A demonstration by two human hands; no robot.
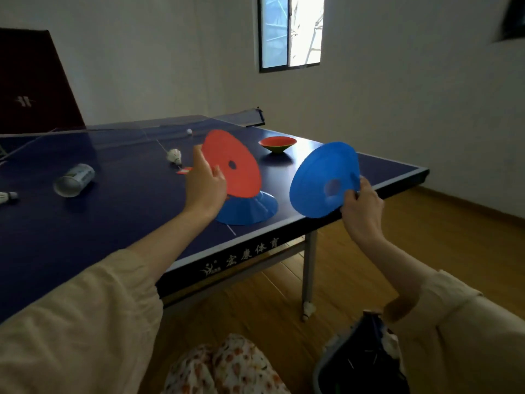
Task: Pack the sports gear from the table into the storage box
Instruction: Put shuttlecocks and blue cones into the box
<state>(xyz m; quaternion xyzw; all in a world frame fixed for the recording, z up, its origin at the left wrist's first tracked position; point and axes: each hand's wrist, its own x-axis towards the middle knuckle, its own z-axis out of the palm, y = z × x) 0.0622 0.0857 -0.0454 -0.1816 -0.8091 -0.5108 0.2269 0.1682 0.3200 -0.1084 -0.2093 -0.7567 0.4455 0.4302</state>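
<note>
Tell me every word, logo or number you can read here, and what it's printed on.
"宏康体育", after a small white logo too small to read: near edge of the table tennis table.
Green print on the shuttlecock tube: too blurred to read.
White mark on the dark folded panel at the far left: unreadable.

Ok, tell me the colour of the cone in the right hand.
Blue. The cone held by the right hand shows clearly in the head view.

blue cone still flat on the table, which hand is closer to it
Left. The left hand, holding the red cone, sits just above the resting blue cone. The right hand holds another blue cone off past the table's edge.
</note>
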